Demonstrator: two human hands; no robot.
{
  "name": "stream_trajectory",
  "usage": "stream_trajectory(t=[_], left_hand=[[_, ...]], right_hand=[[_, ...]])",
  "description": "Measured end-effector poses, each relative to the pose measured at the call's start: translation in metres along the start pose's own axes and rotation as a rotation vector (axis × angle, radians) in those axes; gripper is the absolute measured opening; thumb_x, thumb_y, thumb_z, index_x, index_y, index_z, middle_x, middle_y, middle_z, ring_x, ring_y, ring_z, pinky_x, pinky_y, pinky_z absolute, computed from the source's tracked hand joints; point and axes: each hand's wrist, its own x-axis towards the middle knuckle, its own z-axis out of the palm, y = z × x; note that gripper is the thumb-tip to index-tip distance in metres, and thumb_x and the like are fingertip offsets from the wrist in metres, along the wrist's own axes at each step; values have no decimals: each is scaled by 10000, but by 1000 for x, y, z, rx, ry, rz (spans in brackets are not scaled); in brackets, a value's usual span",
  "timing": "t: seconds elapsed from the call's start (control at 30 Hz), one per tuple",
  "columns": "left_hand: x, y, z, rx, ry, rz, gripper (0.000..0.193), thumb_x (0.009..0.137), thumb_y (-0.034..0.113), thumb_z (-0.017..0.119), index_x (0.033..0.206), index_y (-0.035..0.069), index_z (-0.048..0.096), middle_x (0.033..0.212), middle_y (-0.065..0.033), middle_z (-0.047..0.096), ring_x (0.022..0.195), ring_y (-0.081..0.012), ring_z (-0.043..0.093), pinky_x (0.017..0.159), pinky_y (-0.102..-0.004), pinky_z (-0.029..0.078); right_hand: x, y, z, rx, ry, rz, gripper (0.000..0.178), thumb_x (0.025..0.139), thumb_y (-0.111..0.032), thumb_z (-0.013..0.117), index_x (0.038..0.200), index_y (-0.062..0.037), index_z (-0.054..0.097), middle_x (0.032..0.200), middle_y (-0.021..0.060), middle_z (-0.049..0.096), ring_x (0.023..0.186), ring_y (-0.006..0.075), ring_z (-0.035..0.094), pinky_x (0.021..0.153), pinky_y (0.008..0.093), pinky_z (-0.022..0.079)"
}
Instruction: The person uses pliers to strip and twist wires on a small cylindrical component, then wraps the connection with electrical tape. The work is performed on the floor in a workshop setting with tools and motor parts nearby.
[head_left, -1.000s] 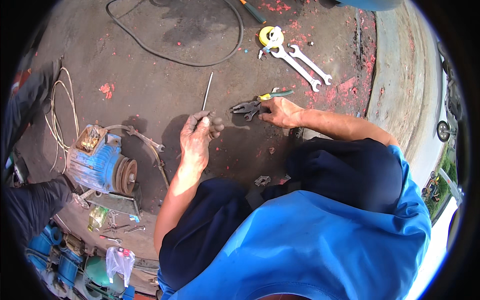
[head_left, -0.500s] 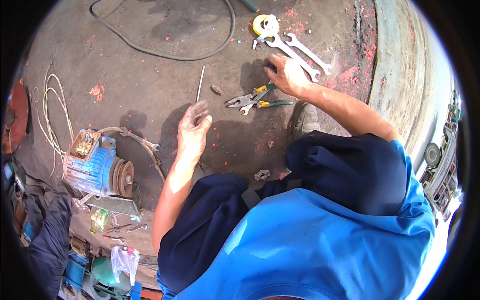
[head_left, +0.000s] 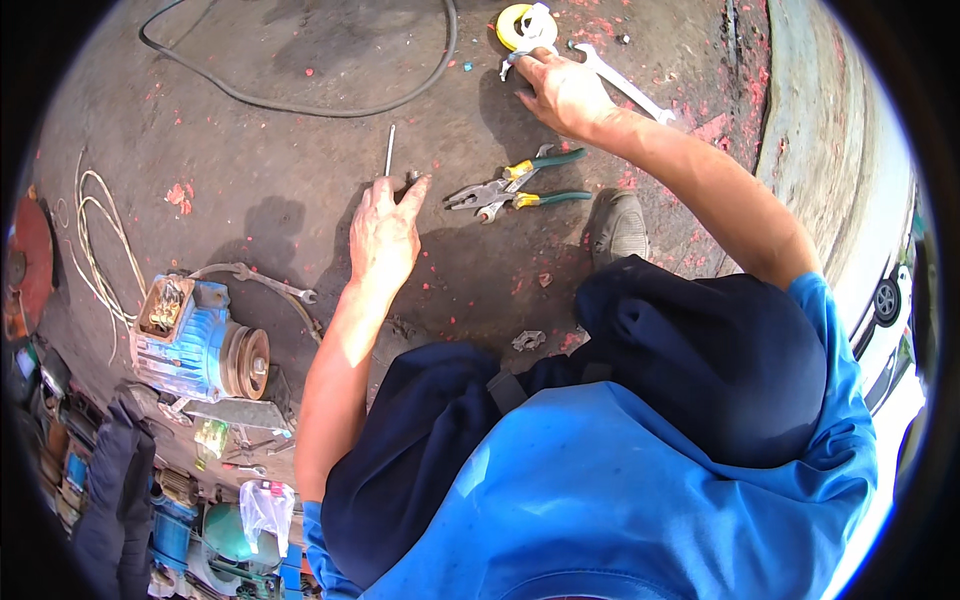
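My left hand (head_left: 385,232) is low over the floor, thumb apart from the fingers. Its fingertips meet the near end of a thin metal rod (head_left: 390,148), and a short dark cylinder (head_left: 413,176) lies beside the thumb. Farther off, my right hand (head_left: 568,95) reaches over small items next to a yellow tape roll (head_left: 523,28), thumb and fingers spread. An open-end wrench (head_left: 625,84) lies just right of it; my hand covers what is directly below. Between my hands are pliers (head_left: 480,195) with green and yellow handles, crossing a smaller wrench (head_left: 490,212).
A blue electric motor (head_left: 195,345) with a rusty pulley stands at left, near coiled pale wire (head_left: 95,240). A black cable (head_left: 300,108) curves across the far floor. My shoe (head_left: 620,230) is right of the pliers. Several tools and a plastic bag (head_left: 266,512) lie lower left.
My right hand has moved up and left from near the pliers to beside the tape roll, covering one wrench. My left hand has moved forward onto the near end of the rod.
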Motion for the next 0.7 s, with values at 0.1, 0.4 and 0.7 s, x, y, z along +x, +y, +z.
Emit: stream_trajectory(t=[0.1,0.4,0.7], left_hand=[[16,-3,1,99,-5,97,352,877,37,611,1192,150,720,1086,-164,583,987,-336,628,849,-454,551],[7,30,-29,-1438,-7,-404,293,991,133,662,1231,-36,646,1059,-178,706,939,-315,723,803,-370,580],[-4,53,-85,-2013,-41,-367,367,1008,123,629,1339,-28,577,1087,-173,698,998,-339,726,831,-423,616]], right_hand=[[-13,-5,-3,262,15,61,338,907,-223,712,1133,-12,574,1014,178,639,941,396,670,793,449,566],[-58,-54,-43,1339,-451,497,209,907,-149,688,1042,7,656,901,115,728,876,187,710,785,351,575],[-22,-27,-50,1788,-231,457,183,918,-58,557,1083,-29,630,921,51,669,778,141,612,687,304,508]])
